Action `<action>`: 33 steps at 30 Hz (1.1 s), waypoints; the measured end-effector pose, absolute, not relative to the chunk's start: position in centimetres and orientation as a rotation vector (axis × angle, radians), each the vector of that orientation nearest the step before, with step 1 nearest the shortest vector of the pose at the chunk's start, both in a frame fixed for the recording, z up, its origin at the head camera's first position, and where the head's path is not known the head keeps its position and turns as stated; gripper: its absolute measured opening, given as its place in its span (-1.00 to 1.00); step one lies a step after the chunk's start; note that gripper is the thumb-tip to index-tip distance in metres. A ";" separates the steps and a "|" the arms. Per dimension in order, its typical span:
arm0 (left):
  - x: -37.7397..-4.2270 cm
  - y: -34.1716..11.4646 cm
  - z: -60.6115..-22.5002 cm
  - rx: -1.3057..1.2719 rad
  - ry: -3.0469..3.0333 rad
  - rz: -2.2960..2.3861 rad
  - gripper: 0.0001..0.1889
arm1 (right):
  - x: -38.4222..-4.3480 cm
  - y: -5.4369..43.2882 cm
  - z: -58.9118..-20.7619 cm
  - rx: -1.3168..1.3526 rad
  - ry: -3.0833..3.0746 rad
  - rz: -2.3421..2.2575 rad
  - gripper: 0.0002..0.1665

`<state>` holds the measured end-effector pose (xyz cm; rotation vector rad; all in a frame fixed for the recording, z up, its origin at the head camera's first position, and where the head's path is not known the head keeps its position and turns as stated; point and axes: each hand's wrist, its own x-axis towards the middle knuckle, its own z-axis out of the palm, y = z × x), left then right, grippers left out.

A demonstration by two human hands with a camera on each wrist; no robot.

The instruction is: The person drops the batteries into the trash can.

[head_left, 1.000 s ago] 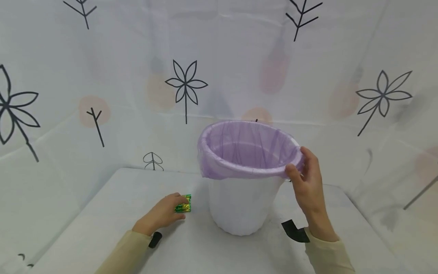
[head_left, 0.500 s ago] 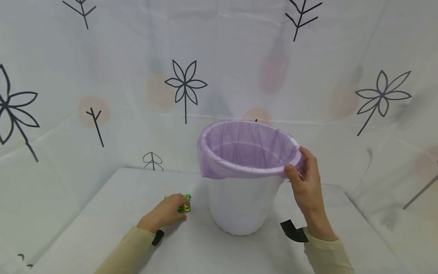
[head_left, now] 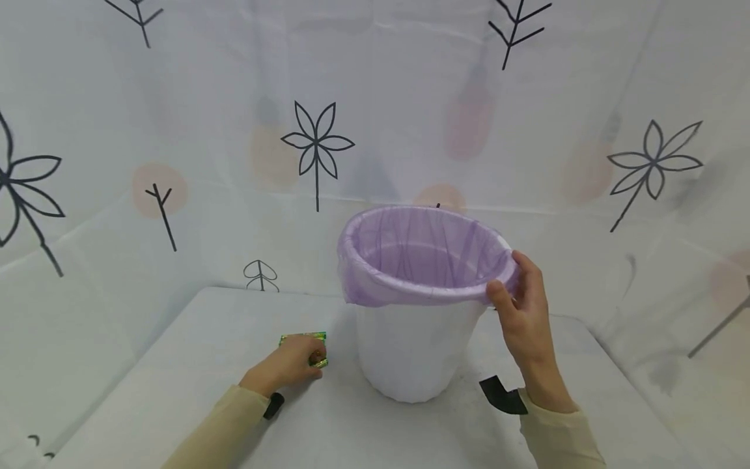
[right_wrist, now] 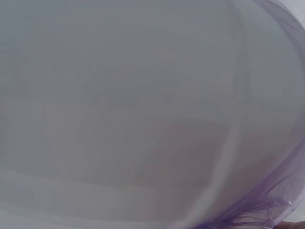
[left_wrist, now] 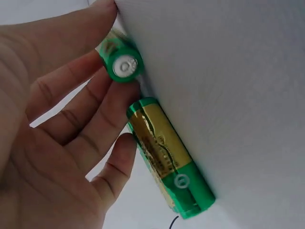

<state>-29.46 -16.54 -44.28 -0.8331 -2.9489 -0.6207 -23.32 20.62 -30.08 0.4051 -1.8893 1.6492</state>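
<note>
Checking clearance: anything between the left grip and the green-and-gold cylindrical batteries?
Nothing visible. The left grip touches the green-and-gold cylindrical batteries directly; the round white bin with its purple plastic liner stands beside them, not between.

- Your left forearm (head_left: 219,426) extends forward and inward.
- Your left hand (head_left: 287,363) is held low, fingers curled toward the thumb.
- Your right forearm (head_left: 559,435) angles forward, slightly inward.
- Your right hand (head_left: 525,322) is raised higher, thumb and fingers gripping.
</note>
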 end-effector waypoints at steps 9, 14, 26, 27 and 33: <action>-29.4 -16.5 -44.3 -0.809 -2.981 -0.722 -0.77 | -23.2 20.6 -30.1 0.401 -1.905 1.637 -0.31; -29.1 -16.4 -44.3 -0.806 -2.981 -0.741 -0.78 | -23.1 20.7 -30.0 0.399 -1.917 1.624 -0.31; -28.7 -16.1 -44.2 -0.851 -2.925 -0.728 -0.82 | -23.0 20.7 -30.0 0.396 -1.926 1.650 -0.30; -28.6 -16.1 -44.0 -0.865 -2.916 -0.728 -0.83 | -23.0 20.7 -30.0 0.395 -1.921 1.656 -0.30; -27.4 -15.8 -42.3 -0.944 -2.891 -0.745 -0.85 | -23.1 20.7 -30.0 0.400 -1.894 1.682 -0.30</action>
